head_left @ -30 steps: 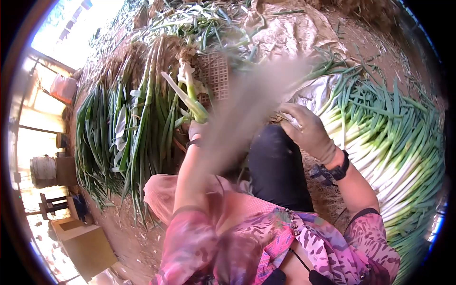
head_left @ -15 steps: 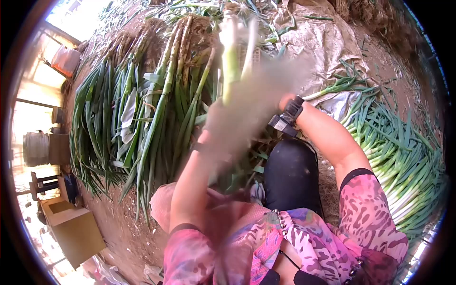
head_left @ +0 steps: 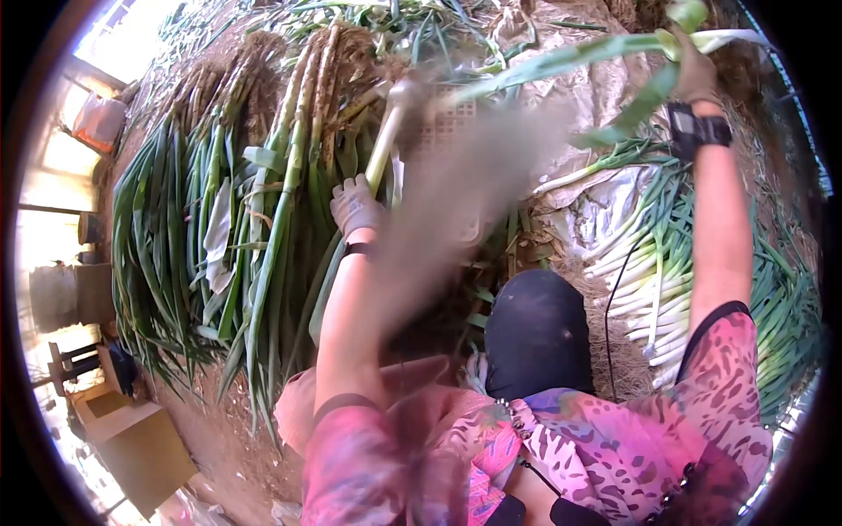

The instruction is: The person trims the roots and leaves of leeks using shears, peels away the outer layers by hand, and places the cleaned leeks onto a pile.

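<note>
My left hand [head_left: 355,203], in a pale glove, is closed around a thick green onion stalk [head_left: 382,151] at the right edge of the rooty pile. That stalk's root end points up and away from me. Far out to the upper right, my gloved right hand [head_left: 695,74] grips a green onion [head_left: 605,53]. Its white end points right, and its long leaves trail left across the plastic sheet. A blurred grey-brown smear covers the middle of the view and hides what lies behind it.
Unpeeled green onions [head_left: 202,202] with dirty roots lie heaped on the left. Peeled ones with white stems [head_left: 653,289] form a pile on the right. A pale plastic crate [head_left: 438,123] shows behind the smear. A cardboard box [head_left: 140,438] stands at lower left. My dark-clad knee [head_left: 537,337] is in front.
My right hand has swung from the centre to the upper right with a green onion. My left hand has shifted left onto a stalk by the pile. The hands are now far apart.
</note>
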Demonstrator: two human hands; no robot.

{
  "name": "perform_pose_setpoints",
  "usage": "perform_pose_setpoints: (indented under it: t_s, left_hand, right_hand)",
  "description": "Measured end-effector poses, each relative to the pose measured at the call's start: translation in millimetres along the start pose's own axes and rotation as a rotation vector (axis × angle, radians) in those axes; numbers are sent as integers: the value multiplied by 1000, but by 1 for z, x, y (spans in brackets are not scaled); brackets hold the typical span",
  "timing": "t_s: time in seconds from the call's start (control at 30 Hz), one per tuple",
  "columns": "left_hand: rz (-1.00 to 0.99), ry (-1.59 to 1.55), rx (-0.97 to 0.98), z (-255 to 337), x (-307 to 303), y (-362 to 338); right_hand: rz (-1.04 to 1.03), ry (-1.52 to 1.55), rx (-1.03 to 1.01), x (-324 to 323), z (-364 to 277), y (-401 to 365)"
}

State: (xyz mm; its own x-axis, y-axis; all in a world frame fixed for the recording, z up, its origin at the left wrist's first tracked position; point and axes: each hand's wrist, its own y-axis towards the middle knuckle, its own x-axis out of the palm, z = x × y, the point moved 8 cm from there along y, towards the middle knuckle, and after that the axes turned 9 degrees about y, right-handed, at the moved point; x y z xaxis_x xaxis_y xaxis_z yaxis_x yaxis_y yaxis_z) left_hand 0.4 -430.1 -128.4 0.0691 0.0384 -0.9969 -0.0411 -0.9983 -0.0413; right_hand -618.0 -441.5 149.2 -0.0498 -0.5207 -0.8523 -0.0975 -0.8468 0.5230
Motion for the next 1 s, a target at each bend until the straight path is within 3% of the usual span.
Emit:
perform_pose_setpoints:
  t_s: [0.1,0.13,0.2,0.27,0.3,0.4,0.5,0.6,0.67,0.77,0.8,0.87,0.9,0.97,1.0]
  left_hand:
    - [-189,-70,-43,4,-7,4]
    - [-239,-106,-56,5,-8,3]
    - [-250,-205,-10,10,-12,-8]
    - [-149,-364,49,10,-29,-26]
    - [-96,-355,112,13,-42,-36]
    - [-110,-396,150,32,-122,-82]
    - [117,-211,365,58,-227,-143]
    - [197,-258,291,40,-234,-157]
    - [238,-251,294,25,-244,-168]
    - [272,-266,255,-12,-234,-168]
    - [281,-287,243,-24,-227,-166]
    - [265,-351,192,-45,-207,-159]
    - [245,-380,154,-55,-195,-154]
    - [213,-401,162,-63,-188,-152]
    - [222,-404,139,-72,-180,-149]
  right_hand:
    - [-128,575,349,-38,-11,-45]
    - [-141,871,609,-36,-31,-65]
    - [-213,827,630,-34,-76,-98]
    - [-276,1098,464,-24,-144,-117]
    - [-310,1157,483,-6,-161,-124]
    - [-461,1263,487,21,-231,-126]
    - [-328,1338,317,5,-308,-100]
    - [-292,1539,416,-18,-354,-91]
    - [-536,1378,398,-26,-370,-87]
    - [-615,1126,73,-52,-383,-77]
    - [-608,1017,-18,-64,-388,-74]
    - [-400,935,-50,-81,-380,-56]
    - [-238,504,-243,-70,-360,-25]
    - [-5,551,36,-77,-291,19]
    - [65,1017,504,-89,-253,20]
